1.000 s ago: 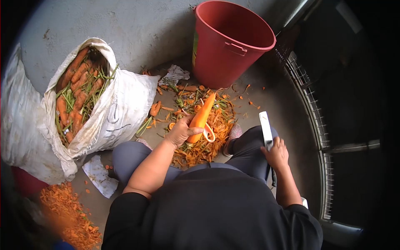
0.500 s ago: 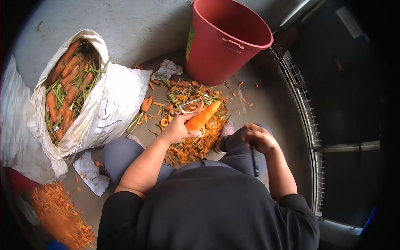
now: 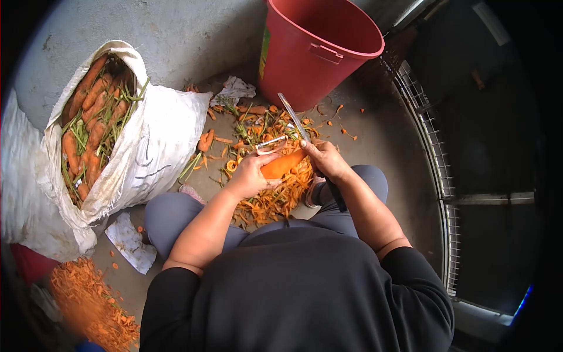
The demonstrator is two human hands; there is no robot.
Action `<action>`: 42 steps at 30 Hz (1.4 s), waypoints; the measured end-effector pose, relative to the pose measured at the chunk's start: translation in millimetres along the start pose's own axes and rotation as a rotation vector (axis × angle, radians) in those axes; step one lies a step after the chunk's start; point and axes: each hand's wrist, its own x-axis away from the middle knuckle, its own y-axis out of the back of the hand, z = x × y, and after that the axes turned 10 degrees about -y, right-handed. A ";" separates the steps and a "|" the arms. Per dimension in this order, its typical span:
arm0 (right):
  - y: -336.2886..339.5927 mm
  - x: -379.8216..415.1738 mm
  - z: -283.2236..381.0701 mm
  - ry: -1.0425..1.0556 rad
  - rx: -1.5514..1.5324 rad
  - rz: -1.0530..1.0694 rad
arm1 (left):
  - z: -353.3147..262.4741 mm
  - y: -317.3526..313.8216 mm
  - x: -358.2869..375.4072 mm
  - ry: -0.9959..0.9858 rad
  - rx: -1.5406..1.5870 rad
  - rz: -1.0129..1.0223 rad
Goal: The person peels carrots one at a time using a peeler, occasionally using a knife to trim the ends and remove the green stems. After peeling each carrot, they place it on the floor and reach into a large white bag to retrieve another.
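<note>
My left hand (image 3: 253,175) is closed round the thick end of a peeled orange carrot (image 3: 282,165). A metal peeler (image 3: 272,142) juts out by the same hand's fingers; how it is held is partly hidden. My right hand (image 3: 327,158) grips a knife (image 3: 296,119) with a dark handle, its blade pointing up and away from me. The knife hand is at the carrot's narrow tip, which its fingers partly cover. Beneath both hands lies a heap of carrot peelings (image 3: 275,202) mixed with green stalks.
To the left, a white sack (image 3: 170,126) gapes open, full of unpeeled carrots (image 3: 94,111). A tall red bin (image 3: 299,67) stands ahead by the wall. More peelings (image 3: 94,299) are piled at lower left. A metal grille (image 3: 431,138) runs along the right.
My right hand has come in from the right to the carrot's tip, and the knife blade now shows pointing forward. My left hand still holds the carrot in about the same place.
</note>
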 end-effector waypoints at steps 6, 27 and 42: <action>-5.5 -13.3 -17.9 -0.124 -0.032 0.012 | 12.0 -7.6 -3.1 -0.109 -0.271 -0.183; -75.3 5.5 20.0 0.494 0.888 -0.387 | 35.2 22.1 -6.6 0.442 1.251 -0.322; -77.4 -1.3 9.8 0.804 0.920 -0.476 | 27.5 12.6 -5.3 0.603 1.312 -0.489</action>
